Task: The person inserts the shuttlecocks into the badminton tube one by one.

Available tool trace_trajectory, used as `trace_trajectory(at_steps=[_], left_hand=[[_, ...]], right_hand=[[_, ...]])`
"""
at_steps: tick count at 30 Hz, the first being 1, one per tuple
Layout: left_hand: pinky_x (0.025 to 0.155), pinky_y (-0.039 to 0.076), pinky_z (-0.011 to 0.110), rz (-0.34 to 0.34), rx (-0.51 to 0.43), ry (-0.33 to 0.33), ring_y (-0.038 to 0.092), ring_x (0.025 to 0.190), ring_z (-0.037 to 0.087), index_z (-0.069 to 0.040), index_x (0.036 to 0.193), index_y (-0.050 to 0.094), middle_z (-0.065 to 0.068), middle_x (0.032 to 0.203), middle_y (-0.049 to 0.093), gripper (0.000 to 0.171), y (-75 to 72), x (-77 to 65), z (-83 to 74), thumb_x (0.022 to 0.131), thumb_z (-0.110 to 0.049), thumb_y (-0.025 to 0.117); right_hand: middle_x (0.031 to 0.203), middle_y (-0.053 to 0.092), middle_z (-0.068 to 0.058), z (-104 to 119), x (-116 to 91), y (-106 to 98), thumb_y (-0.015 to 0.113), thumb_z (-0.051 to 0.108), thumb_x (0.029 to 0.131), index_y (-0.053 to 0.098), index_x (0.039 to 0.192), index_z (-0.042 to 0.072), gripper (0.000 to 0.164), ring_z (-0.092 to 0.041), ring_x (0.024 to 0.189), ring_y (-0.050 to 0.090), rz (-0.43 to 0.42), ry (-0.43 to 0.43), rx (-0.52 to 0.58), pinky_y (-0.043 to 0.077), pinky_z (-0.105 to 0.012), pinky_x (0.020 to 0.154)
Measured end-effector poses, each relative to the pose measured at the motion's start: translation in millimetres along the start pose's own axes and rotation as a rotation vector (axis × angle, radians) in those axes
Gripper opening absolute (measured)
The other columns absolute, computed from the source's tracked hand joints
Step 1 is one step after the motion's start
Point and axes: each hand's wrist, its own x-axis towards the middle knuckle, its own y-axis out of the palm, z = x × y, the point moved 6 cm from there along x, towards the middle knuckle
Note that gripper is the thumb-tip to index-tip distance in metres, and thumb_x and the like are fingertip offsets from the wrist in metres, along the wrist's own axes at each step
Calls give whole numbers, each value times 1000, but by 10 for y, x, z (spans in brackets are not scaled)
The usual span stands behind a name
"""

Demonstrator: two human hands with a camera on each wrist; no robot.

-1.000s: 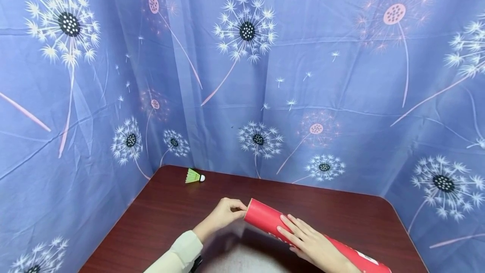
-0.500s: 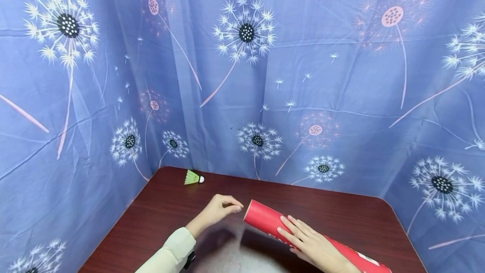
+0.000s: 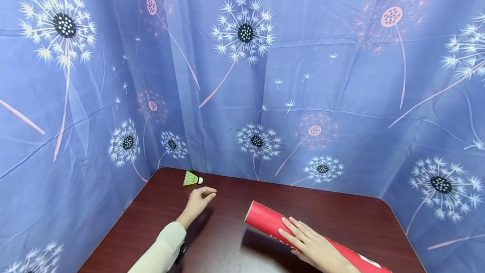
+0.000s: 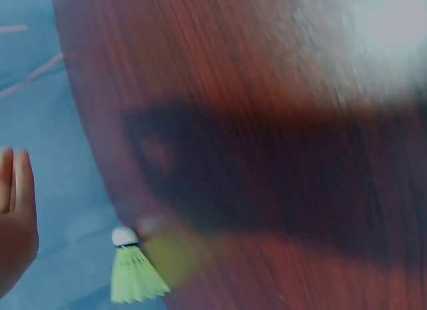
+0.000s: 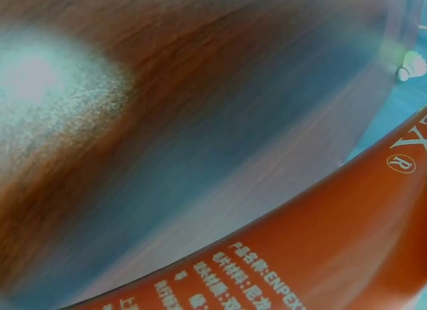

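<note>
A red cardboard shuttlecock tube (image 3: 265,216) slants across the front right of the table, its near-left end raised above a shadow. My right hand (image 3: 312,242) grips it from above, with fingers laid across its side. White print shows on the tube (image 5: 320,247) in the right wrist view. The tube's inside is hidden. A yellow-green shuttlecock (image 3: 192,178) with a white cork lies on its side near the back left edge. Just in front of it is my left hand (image 3: 196,202), fingers loosely bent, thumb apart, holding nothing. The left wrist view also shows this shuttlecock (image 4: 137,275).
The dark red-brown wooden table (image 3: 227,239) has rounded back corners and a bright glare at its front. A blue curtain (image 3: 212,138) with dandelion prints hangs right behind the table and along both sides.
My left hand has moved from the tube's open end leftward and back, to near the shuttlecock. The right hand and tube have stayed almost in place.
</note>
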Motion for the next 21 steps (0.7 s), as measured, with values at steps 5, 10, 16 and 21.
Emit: trace_trajectory(at_steps=[5,10,16,21], left_hand=[[65,52,24,-170,84,-96,67,78,24,5,96,71,17,89,71,13,-205,54,181,83,3,71],[64,50,23,-305,150,-229,68,80,28,5,100,71,17,89,71,16,-398,121,335,84,1,69],[74,54,37,-411,161,-324,67,88,36,9,104,68,23,93,69,20,-593,150,461,85,3,65],[84,52,44,-421,143,-400,65,97,38,10,115,63,26,103,67,29,-681,152,588,88,-1,62]], right_hand=[[145,42,-20,-11,-12,-8,30,41,104,47,141,8,52,-37,127,44,11,10,13,14,-31,116],[145,43,-20,-25,-19,-14,28,40,105,48,141,8,52,-35,128,44,-4,12,7,14,-31,116],[144,43,-20,-30,-30,-5,25,39,106,48,140,7,52,-35,129,43,-17,7,10,14,-32,116],[145,42,-20,-34,-41,14,29,39,105,46,142,8,51,-35,129,42,17,13,8,14,-31,116]])
